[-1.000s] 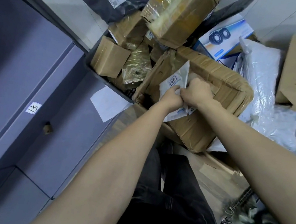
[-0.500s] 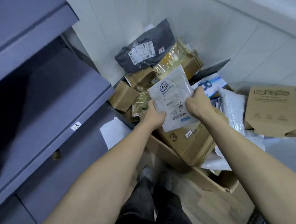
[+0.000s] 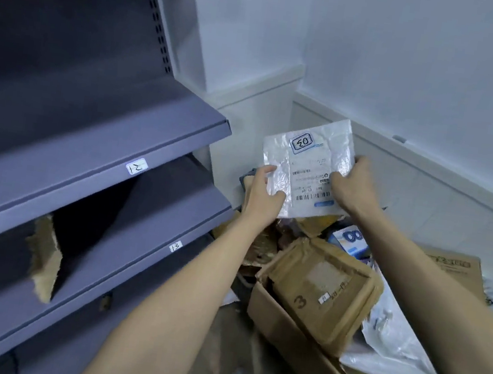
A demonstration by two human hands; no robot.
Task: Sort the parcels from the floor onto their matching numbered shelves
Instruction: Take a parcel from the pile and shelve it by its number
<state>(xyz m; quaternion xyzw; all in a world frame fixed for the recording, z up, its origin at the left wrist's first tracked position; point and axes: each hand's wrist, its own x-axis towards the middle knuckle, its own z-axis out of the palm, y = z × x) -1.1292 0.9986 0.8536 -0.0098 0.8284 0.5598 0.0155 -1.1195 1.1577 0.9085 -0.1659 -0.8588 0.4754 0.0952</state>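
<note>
Head view: both hands, left [image 3: 261, 193] and right [image 3: 352, 185], pinch a crinkled white parcel [image 3: 307, 166] labelled "03", upside down.

white wall [image 3: 413, 52], tiled floor [image 3: 441, 219]

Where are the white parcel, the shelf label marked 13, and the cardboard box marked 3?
white parcel [image 3: 306, 176], head view, its printed label.
shelf label marked 13 [image 3: 175, 246], head view, label centre.
cardboard box marked 3 [image 3: 319, 293], head view, top face.
</note>
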